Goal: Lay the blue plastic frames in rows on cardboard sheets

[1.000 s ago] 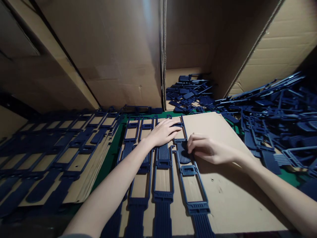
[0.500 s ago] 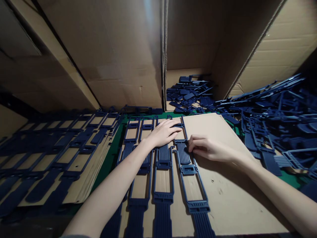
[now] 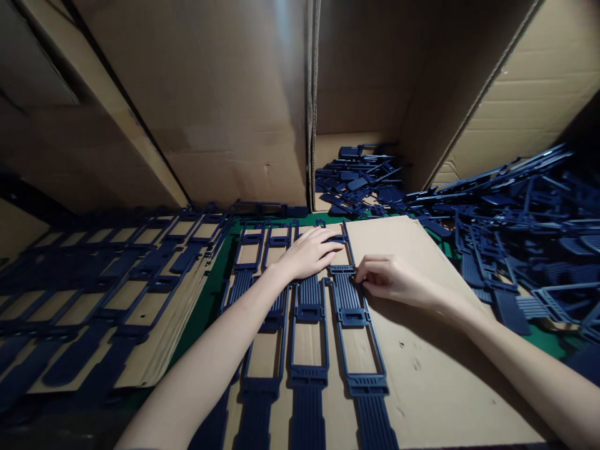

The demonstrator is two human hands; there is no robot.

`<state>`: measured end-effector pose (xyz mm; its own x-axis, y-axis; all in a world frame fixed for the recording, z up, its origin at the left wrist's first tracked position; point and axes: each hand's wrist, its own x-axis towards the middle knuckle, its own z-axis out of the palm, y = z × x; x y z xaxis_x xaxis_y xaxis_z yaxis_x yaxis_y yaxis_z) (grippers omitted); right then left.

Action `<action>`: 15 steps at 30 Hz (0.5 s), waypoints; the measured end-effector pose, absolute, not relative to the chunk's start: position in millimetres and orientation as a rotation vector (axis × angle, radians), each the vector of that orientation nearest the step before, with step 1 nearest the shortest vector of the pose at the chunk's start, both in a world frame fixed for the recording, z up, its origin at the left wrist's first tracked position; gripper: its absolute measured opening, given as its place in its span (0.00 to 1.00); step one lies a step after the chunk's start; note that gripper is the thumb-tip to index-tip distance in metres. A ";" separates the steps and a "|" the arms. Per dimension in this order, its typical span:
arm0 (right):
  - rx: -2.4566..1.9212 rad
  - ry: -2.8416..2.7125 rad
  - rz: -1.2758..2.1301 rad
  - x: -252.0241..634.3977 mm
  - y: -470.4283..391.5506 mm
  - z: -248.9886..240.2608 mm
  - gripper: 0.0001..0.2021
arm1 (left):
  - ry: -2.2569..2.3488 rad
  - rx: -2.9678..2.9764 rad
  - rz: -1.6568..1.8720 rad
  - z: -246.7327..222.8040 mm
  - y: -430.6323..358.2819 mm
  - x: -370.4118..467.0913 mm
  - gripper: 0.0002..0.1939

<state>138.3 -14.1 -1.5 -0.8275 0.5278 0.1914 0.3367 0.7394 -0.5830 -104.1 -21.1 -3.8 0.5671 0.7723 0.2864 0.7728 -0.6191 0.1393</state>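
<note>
The left forearm slants up from the lower left of the frame, and the left hand [image 3: 313,253] lies palm down at the centre, its fingers a little apart and reaching toward the right. That hand is open and flat over the upper row of parts, with nothing gripped. The right forearm comes in from the lower right, and the right hand [image 3: 391,279] stands right of centre with its fingers curled in toward the thumb. Its fingertips, drawn nearly together, meet the upper right edge of a navy frame [image 3: 354,317] in the lower middle of the picture; whether they pinch it or only press against it cannot be told. That frame is the rightmost of a near row on a cardboard sheet [image 3: 431,356]; three frames show clearly there, and the left forearm partly hides more at their left. In the upper row two frames show clearly left of the hand, and those beneath it cannot be counted. Two heaps of similar pieces lie beyond: a small heap [image 3: 356,178] in the upper middle and a large heap [image 3: 529,244] at the right. More frames cover one cardboard stack [image 3: 182,331] at the left, too dark to count.
</note>
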 end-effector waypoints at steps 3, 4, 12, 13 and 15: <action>-0.677 -2.589 0.767 138.1 -14.0 -2.4 0.10 | -1.376 -2.785 -0.522 -4.0 -20.9 -104.2 0.16; -0.690 -2.581 0.758 138.0 -14.2 -2.5 0.09 | -1.377 -2.784 -0.524 -3.8 -21.1 -104.2 0.16; -0.764 -2.549 0.753 137.6 -17.0 -1.7 0.09 | -1.311 -2.734 -0.412 -1.3 -22.3 -102.9 0.17; -0.767 -2.548 0.752 137.6 -16.8 -2.1 0.09 | -1.305 -2.723 -0.392 -0.7 -22.5 -102.5 0.17; -0.759 -2.557 0.746 137.7 -16.2 -3.1 0.10 | -1.294 -2.698 -0.352 1.6 -23.6 -100.6 0.18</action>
<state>137.7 -16.2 -3.1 -0.7866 0.5866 0.1927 0.3910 0.7148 -0.5799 -100.6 -23.6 1.6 0.6054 0.7511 0.2634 0.7811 -0.6243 -0.0151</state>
